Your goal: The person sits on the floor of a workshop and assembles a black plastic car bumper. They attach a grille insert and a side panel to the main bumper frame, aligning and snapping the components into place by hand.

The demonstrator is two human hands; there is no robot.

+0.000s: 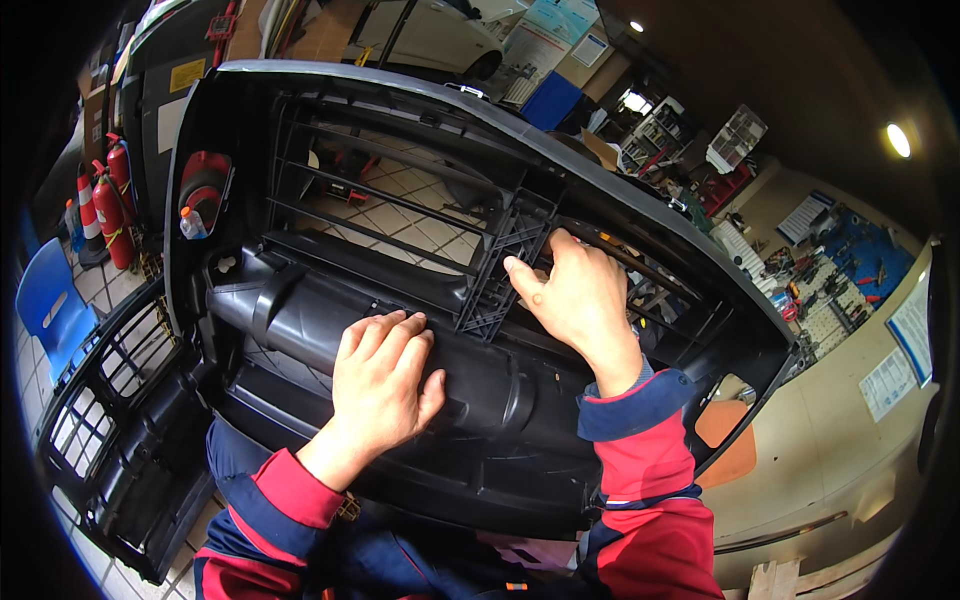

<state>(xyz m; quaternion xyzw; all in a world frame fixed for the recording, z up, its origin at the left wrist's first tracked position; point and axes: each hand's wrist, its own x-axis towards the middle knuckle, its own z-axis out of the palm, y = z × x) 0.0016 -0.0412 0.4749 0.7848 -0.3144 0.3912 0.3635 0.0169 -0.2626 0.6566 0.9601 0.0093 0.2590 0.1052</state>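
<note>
A large black car bumper cover (320,310) stands before me, its inner side toward me. Slats of a grille (375,192) cross its upper left opening, and a ribbed centre bracket (500,270) divides the two openings. My left hand (383,375) rests on the rounded middle bar, fingers stretched out and the thumb apart. At the right opening, my right hand (575,295) is curled over the edge beside the bracket. Its thumb points toward the bracket, and some fingertips are hidden behind the frame.
A second black bumper (150,430) lies at lower left, near a blue chair (55,310). Fire extinguishers (112,215) and a traffic cone (90,215) stand at far left. Tools hang on a pegboard (835,310) at right; an orange seat (728,437) is behind the bumper's right end.
</note>
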